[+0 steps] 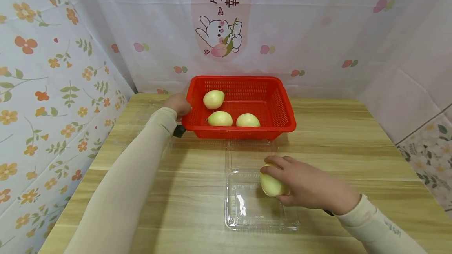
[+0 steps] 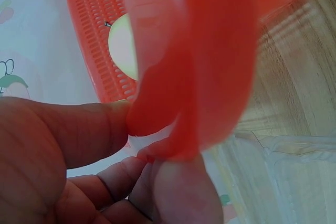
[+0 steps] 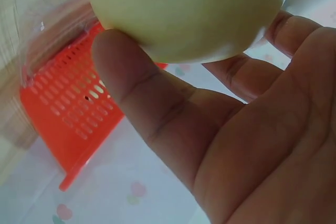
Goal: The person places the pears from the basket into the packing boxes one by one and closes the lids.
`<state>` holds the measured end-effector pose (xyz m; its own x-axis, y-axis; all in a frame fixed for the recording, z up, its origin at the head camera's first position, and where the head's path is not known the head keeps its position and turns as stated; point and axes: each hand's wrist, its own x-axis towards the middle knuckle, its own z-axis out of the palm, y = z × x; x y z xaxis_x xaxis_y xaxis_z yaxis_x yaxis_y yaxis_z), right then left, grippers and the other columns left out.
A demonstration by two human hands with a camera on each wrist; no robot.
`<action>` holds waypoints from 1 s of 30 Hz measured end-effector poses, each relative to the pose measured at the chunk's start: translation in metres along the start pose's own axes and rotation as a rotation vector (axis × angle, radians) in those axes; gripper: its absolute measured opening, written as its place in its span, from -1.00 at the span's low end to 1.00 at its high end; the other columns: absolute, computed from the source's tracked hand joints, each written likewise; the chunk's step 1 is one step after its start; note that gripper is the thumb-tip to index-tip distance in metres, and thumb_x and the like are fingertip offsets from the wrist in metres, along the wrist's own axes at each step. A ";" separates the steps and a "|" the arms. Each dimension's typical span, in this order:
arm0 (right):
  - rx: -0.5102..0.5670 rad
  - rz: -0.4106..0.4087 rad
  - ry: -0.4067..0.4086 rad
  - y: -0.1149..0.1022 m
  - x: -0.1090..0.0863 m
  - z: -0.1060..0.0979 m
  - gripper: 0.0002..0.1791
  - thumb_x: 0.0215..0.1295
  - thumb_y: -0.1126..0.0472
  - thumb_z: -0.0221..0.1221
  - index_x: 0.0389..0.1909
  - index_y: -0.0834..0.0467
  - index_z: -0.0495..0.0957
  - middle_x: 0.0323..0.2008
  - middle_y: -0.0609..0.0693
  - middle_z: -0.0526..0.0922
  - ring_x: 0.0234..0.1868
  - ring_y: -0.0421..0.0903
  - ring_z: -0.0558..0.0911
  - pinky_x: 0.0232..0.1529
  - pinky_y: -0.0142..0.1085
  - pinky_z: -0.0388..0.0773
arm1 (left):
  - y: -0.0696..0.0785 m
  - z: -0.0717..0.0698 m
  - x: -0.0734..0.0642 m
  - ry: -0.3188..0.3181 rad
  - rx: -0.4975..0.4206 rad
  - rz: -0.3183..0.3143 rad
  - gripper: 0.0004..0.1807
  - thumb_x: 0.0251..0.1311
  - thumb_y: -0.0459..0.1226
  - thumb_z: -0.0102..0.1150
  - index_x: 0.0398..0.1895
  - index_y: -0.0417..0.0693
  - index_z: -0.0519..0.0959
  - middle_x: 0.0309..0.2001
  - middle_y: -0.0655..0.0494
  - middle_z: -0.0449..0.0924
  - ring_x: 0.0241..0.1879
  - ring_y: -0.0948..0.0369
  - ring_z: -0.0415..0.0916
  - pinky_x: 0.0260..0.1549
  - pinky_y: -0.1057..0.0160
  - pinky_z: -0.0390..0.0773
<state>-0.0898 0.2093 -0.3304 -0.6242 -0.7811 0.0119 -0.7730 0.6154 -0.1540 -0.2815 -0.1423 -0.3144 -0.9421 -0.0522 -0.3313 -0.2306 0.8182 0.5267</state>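
Observation:
My right hand grips a pale yellow pear above the right side of a clear plastic clamshell box, which lies with its lid folded back. In the right wrist view, thumb and fingers curve round the pear. My left hand holds the left rim of a red plastic basket; the left wrist view shows thumb and fingers pinching that rim. Inside the basket lie three more pears, one at the back left and two along the front, one of them nearer the middle.
More clear plastic lies at the table's left, partly behind the left arm. The wooden table meets a printed curtain at the back, and flowered cloth hangs along the left side.

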 end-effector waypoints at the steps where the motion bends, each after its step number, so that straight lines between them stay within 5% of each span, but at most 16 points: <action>1: 0.000 -0.002 -0.001 -0.001 -0.001 0.001 -0.30 -0.04 0.09 0.48 0.19 0.07 0.48 0.19 0.08 0.45 0.09 0.10 0.52 -0.03 -0.07 0.61 | 0.000 0.000 0.000 0.000 0.001 0.004 -0.72 0.23 -0.41 -0.05 -0.03 -0.35 0.48 -0.19 -0.16 0.53 -0.49 0.08 0.49 -0.54 0.26 0.60; 30: -0.013 -0.021 -0.016 -0.012 -0.009 0.019 -0.31 -0.15 0.13 0.51 0.10 0.00 0.50 0.08 -0.03 0.46 -0.11 -0.02 0.53 -0.16 -0.19 0.61 | -0.002 0.000 0.002 -0.003 0.004 0.008 -0.73 0.24 -0.40 -0.05 -0.05 -0.34 0.49 -0.20 -0.15 0.53 -0.50 0.09 0.49 -0.54 0.26 0.61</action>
<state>-0.0727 0.2065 -0.3478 -0.6059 -0.7955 -0.0011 -0.7875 0.6000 -0.1406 -0.2830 -0.1439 -0.3163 -0.9432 -0.0438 -0.3294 -0.2220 0.8206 0.5267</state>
